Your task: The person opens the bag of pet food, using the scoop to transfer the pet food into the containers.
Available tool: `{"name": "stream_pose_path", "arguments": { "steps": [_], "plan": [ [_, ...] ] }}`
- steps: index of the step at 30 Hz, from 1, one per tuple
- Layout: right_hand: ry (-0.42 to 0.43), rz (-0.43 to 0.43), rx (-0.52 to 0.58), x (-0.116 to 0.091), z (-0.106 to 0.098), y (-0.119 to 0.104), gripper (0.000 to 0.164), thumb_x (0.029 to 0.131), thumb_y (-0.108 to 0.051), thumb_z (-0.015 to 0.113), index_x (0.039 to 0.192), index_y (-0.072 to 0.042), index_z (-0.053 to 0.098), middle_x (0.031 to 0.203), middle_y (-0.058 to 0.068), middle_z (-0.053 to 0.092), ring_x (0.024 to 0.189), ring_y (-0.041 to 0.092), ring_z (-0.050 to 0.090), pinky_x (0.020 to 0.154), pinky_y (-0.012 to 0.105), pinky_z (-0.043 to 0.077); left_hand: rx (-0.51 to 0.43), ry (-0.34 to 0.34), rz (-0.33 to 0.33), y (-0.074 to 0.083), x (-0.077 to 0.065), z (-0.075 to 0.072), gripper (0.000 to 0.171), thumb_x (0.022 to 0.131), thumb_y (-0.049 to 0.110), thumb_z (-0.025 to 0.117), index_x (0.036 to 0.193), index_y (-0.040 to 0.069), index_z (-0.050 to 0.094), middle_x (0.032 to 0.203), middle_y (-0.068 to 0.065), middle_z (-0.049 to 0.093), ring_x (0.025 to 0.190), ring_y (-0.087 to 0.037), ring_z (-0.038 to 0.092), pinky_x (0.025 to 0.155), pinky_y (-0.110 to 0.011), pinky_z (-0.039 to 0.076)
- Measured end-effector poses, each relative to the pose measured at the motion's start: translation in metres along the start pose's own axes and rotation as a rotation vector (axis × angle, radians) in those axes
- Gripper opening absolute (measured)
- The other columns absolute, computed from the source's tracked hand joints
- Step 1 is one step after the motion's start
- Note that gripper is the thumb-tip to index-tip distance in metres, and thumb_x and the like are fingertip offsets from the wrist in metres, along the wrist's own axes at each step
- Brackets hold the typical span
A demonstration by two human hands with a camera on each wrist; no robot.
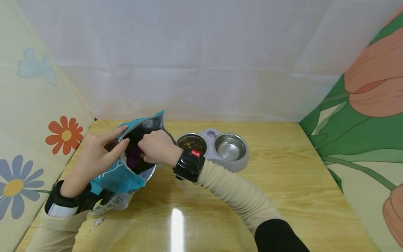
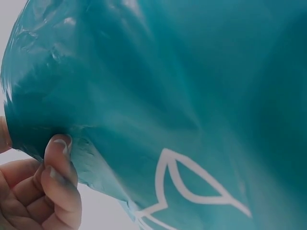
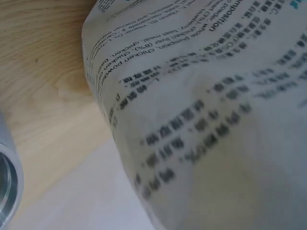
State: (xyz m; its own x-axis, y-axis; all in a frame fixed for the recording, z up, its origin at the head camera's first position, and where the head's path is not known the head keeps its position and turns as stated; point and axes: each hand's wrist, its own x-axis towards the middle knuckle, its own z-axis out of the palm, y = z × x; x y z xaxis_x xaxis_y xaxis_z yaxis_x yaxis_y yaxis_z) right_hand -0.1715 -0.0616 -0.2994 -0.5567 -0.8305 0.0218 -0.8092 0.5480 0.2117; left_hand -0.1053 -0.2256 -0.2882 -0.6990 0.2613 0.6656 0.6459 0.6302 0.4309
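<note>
A blue-and-white pet food bag [image 1: 121,178] stands at the left of the table with its silver-lined mouth wide open. My left hand [image 1: 99,154] pinches the bag's rim between thumb and fingers. In the left wrist view, curled fingers [image 2: 61,179] show at the edge of the teal film. Reaching into the mouth from the right, my right hand [image 1: 160,147] has its fingers curled at a purple item [image 1: 134,157], mostly hidden inside the bag. The right wrist view shows the bag's printed white side [image 3: 192,120], with the hand itself out of sight.
Right of the bag stands a grey double feeder [image 1: 240,166]. Its left steel bowl [image 1: 192,143] contains brown kibble, while bare metal shows in the right bowl [image 1: 230,147]. A white sheet [image 1: 201,63] hangs behind the wooden table [image 1: 283,182], and patterned panels flank it.
</note>
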Motion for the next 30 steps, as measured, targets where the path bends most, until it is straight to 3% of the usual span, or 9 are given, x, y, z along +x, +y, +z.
{"name": "stream_pose_path", "arguments": {
  "steps": [6,13,16,20,30],
  "plan": [
    [-0.012,-0.007,-0.005,0.005,0.002,-0.004,0.020,0.088,-0.037,0.057,0.084,-0.021,0.068,0.079,-0.006,0.064,0.065,0.009,0.058,0.059,0.026,0.048,0.000,-0.002,-0.008,0.001,-0.001,-0.001,0.032,0.083,0.003,0.062,0.112,-0.009,0.062,0.048,0.011,0.031,0.041,-0.001,0.028,0.040,-0.017,0.021],
    [0.026,-0.004,-0.104,0.012,0.007,-0.009,0.016,0.090,-0.030,0.056,0.084,-0.023,0.069,0.077,-0.007,0.065,0.067,0.009,0.061,0.058,0.027,0.051,0.019,-0.004,-0.012,0.002,-0.001,-0.001,0.031,0.083,0.005,0.062,0.113,-0.007,0.063,0.048,0.012,0.032,0.041,0.000,0.029,0.041,-0.017,0.021],
    [-0.039,0.022,-0.067,0.015,0.009,-0.009,0.013,0.089,-0.025,0.057,0.086,-0.021,0.069,0.079,-0.007,0.065,0.069,0.009,0.060,0.061,0.028,0.051,0.012,-0.003,-0.012,0.002,-0.001,0.000,0.032,0.083,0.003,0.062,0.113,-0.007,0.062,0.048,0.012,0.031,0.040,0.000,0.028,0.040,-0.017,0.021],
    [-0.139,0.035,0.041,0.014,0.010,-0.005,0.012,0.086,-0.030,0.061,0.088,-0.020,0.068,0.083,-0.005,0.064,0.070,0.010,0.059,0.062,0.028,0.049,0.009,0.000,-0.016,0.001,-0.001,0.000,0.033,0.082,0.003,0.062,0.114,-0.007,0.062,0.048,0.012,0.030,0.040,0.000,0.027,0.040,-0.017,0.021],
    [-0.080,0.021,0.089,0.003,0.009,0.001,0.012,0.085,-0.030,0.063,0.084,-0.018,0.066,0.079,-0.004,0.062,0.064,0.010,0.056,0.057,0.026,0.046,-0.008,0.005,0.023,-0.001,0.001,0.000,0.033,0.085,0.009,0.061,0.113,-0.008,0.062,0.048,0.012,0.031,0.040,0.000,0.028,0.039,-0.017,0.021]
  ]
}}
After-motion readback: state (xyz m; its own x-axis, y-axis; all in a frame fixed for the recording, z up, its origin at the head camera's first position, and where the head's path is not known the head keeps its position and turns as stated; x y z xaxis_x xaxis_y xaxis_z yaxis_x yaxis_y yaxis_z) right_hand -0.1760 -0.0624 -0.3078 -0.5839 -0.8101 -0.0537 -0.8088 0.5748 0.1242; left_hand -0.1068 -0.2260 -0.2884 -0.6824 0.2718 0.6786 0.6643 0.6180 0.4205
